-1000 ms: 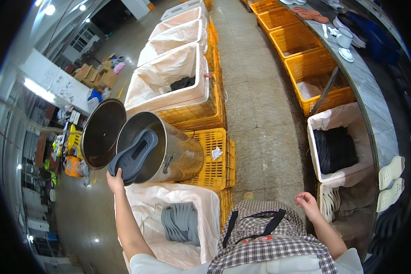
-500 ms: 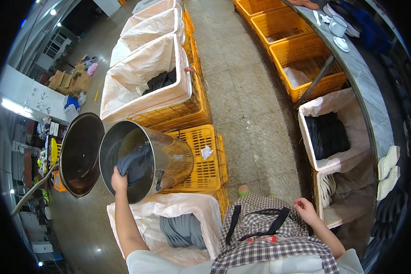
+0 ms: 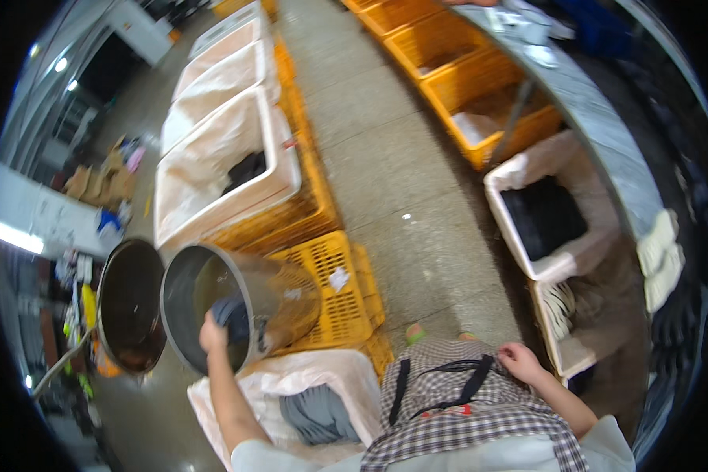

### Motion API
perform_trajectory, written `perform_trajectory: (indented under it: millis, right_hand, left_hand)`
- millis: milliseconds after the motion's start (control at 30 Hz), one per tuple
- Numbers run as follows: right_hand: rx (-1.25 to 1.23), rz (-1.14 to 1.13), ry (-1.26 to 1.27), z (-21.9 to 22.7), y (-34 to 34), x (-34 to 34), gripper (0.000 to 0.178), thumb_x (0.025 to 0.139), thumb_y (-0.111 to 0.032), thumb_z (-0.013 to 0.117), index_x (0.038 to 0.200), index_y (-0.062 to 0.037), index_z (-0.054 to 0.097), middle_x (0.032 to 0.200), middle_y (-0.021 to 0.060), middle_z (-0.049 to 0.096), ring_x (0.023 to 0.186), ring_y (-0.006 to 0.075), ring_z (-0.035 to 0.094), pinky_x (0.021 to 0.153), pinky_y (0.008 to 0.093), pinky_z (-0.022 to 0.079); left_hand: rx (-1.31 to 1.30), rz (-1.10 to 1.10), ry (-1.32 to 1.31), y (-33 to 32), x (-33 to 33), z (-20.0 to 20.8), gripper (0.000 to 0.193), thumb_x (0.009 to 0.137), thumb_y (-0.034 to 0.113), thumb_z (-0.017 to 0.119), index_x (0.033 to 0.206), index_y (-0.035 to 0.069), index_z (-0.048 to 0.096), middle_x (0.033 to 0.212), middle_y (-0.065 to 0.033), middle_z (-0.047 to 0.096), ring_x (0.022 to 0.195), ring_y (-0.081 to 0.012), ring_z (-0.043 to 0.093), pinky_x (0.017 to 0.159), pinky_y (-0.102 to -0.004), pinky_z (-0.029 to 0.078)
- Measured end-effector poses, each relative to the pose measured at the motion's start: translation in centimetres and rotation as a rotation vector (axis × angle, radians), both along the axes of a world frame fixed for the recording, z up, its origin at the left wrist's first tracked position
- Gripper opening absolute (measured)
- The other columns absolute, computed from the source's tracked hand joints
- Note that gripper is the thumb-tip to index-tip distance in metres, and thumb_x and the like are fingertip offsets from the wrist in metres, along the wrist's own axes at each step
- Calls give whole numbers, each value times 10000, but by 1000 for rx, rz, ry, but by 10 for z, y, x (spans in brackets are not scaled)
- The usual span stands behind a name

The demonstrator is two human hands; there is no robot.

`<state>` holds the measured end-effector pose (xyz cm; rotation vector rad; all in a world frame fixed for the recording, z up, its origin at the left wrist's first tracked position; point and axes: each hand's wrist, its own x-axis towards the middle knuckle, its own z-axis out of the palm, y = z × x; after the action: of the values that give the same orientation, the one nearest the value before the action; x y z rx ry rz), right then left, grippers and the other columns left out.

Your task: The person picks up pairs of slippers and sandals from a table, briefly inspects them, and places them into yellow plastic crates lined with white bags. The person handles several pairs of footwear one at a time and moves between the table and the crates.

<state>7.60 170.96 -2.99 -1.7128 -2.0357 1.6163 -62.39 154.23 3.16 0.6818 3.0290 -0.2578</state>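
Note:
My left hand is closed on a bundle of dark grey, curved flat pieces, possibly shoe soles. It holds them inside the mouth of a tall metal pot, whose inner wall is wet-looking. Just below the pot, a crate lined with white woven sheeting contains a stack of similar grey pieces. My right hand hovers beside my checked apron, fingers curled in, with nothing visible in them. Motion blurs the picture a little.
The pot rests on an upturned yellow crate. A round dark metal vessel stands left of it. Lined crates run ahead. To the right, beneath a grey counter, are yellow crates and a lined crate of black pieces.
My view has shifted and turned slightly. My left hand still grips the grey bundle in the pot mouth, its pieces now bunched closer together. The right hand stays near the apron.

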Motion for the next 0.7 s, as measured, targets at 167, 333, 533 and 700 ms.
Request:
perform_trajectory:
  millis: [167,333,533,700]
  right_hand:
    - [122,130,74,-9,7,15,253,840,-222,557,1013,-40,587,920,153,624,850,288,611,735,381,485]
    - [117,105,104,-23,11,43,267,841,-230,553,1031,-45,579,940,150,623,881,288,604,753,382,483]
    - [88,17,102,-41,-3,88,242,796,-188,585,981,-35,616,880,155,636,824,286,622,719,376,494]
    - [102,-1,78,-54,-19,135,207,792,-170,621,958,-46,618,873,131,634,780,257,624,688,353,495]
  left_hand:
    - [73,-84,104,-25,26,45,617,712,132,690,1285,176,464,1026,-194,628,927,-389,600,781,-465,468]
    - [106,-88,338,-57,45,104,528,782,140,621,1288,153,469,1060,-174,618,951,-375,579,786,-437,454]
    - [79,-199,656,-85,76,172,603,687,-18,522,1269,134,475,1029,-163,603,889,-368,590,748,-441,477]
    - [-23,-226,637,-73,122,203,538,717,13,545,1237,131,480,993,-146,603,847,-360,607,688,-437,491]
